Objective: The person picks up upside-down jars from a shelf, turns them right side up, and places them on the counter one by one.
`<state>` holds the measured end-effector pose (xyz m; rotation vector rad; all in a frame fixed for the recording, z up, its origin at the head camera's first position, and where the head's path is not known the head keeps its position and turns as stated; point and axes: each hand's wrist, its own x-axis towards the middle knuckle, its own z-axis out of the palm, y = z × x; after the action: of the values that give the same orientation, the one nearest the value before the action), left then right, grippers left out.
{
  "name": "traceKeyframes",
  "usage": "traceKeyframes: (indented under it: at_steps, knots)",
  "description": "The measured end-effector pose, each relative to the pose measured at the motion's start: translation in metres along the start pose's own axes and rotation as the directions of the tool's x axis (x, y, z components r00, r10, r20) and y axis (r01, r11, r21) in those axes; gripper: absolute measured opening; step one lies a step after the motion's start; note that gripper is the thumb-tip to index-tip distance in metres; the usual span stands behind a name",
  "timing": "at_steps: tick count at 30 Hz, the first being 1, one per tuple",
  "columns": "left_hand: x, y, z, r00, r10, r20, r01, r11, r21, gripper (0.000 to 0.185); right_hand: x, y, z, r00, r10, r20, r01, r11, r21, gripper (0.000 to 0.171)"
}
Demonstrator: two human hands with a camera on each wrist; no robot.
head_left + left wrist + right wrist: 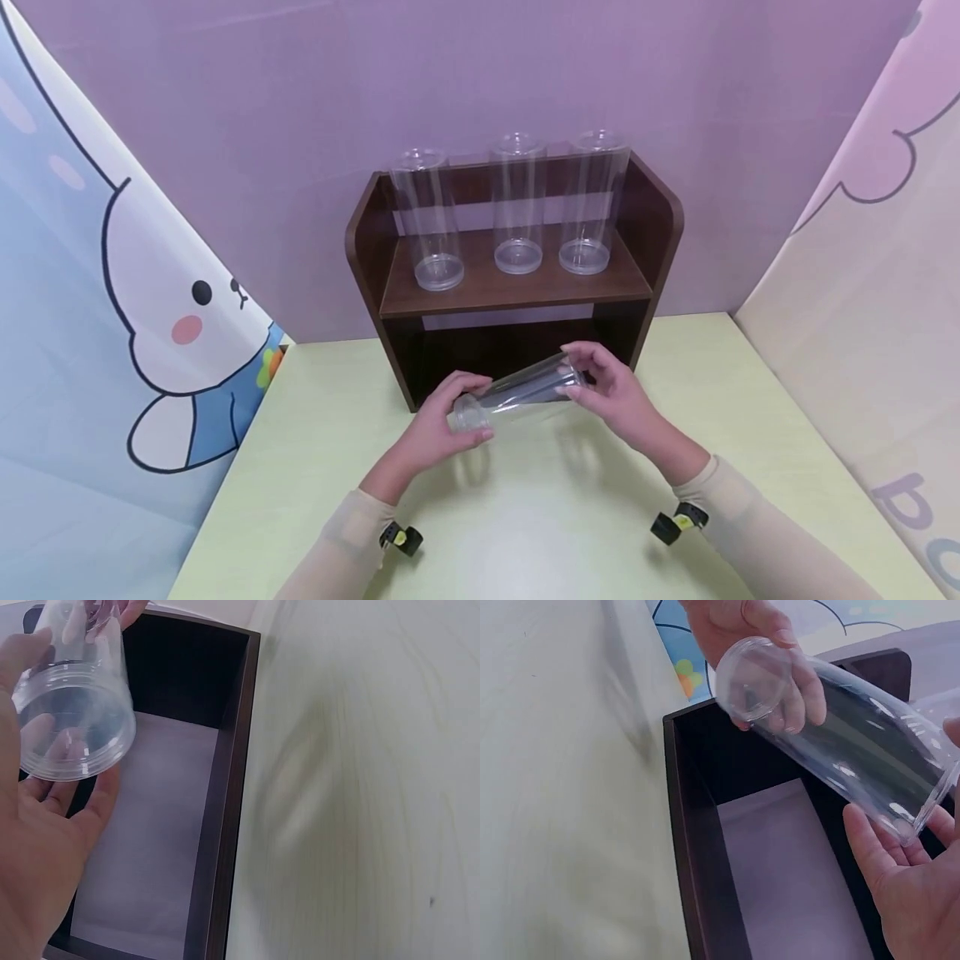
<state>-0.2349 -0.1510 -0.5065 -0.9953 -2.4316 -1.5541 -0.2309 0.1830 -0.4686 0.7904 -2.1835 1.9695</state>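
Note:
A clear plastic cylinder [525, 390] is held tilted between both hands in front of the shelf, its left end lower than its right. My left hand [438, 421] grips the lower end, which has a ridged, thicker rim [75, 761], thumb on one side and fingers on the other. At the upper end, my right hand [611, 396] holds the cylinder with thumb and fingers around its rim. In the right wrist view the cylinder [855, 742] runs from the left hand [742, 630] across to the right hand [907, 877].
A dark brown two-level shelf [517, 304] stands at the back of the pale table [322, 467]. On its upper board three similar clear cylinders [427, 217] stand upright. Purple cloth [225, 100] hangs behind, and printed cloths [67, 292] flank both sides.

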Motion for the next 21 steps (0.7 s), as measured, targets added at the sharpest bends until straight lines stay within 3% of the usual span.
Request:
traceKeyframes:
  at_steps: [9, 14, 21]
  knots:
    - [0.0, -0.001, -0.001, 1.0, -0.008, -0.028, 0.005, 0.996, -0.093, 0.084, -0.001, 0.011, -0.001, 0.999, -0.024, 0.027, 0.018, 0.974, 0.227, 0.046]
    - [-0.001, 0.002, -0.003, 0.999, -0.034, -0.039, 0.027, 0.987, -0.157, 0.087, -0.001, 0.015, 0.001, 0.999, -0.036, 0.023, 0.029, 0.961, 0.276, 0.046]
    - [0.0, 0.002, -0.005, 0.998, -0.038, -0.05, 0.026, 0.975, -0.222, 0.089, -0.007, 0.021, 0.004, 0.997, 0.053, -0.048, -0.038, 0.964, 0.264, 0.045]
